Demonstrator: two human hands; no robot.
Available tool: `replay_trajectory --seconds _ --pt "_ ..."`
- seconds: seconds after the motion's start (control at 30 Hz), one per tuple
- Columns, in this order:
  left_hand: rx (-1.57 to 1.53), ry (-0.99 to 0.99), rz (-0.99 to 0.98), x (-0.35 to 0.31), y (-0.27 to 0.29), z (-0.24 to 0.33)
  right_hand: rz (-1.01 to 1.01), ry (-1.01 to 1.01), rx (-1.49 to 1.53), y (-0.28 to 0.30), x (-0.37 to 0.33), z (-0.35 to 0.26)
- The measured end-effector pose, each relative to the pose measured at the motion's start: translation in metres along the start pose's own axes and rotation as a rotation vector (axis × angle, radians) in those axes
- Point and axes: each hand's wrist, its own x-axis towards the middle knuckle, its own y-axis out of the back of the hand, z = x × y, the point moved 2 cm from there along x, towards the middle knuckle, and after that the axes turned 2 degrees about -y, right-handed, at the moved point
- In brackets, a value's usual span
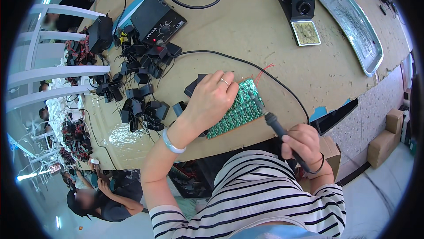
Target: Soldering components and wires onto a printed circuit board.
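A panel of small green circuit boards (234, 120) lies on the brown-covered bench in front of me. My right hand (304, 142) is wrapped round the handle of a soldering iron (276, 126), whose tip meets the panel near its upper right part. My left hand (212, 95) rests over the panel's upper left side with its fingers bent together. Whatever those fingers pinch is hidden beneath them. Thin red wires (265, 71) stick out past the panel's far right corner. A black plastic housing (191, 88) sits beside my left hand, partly covered by it.
Many black housings with leads (143, 106) are heaped left. Behind them stands a soldering station (154, 20); the iron's cord (247, 63) crosses the bench. An iron stand (297, 4) with a sponge dish (306, 33) and a metal tray (373, 58) are far right. Another person (106, 199) sits lower left.
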Motion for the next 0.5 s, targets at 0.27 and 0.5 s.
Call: replay_trajectory --seconds 0.27,0.5 --pt "0.004 0.009 -0.023 0.0031 0.0027 0.0012 0.104 -0.146 0.021 0.0094 -0.0117 0.0044" --pt "-0.014 0.040 -0.065 0.0033 0.0052 -0.0011 0.118 -0.132 0.057 0.0118 -0.0106 0.0040"
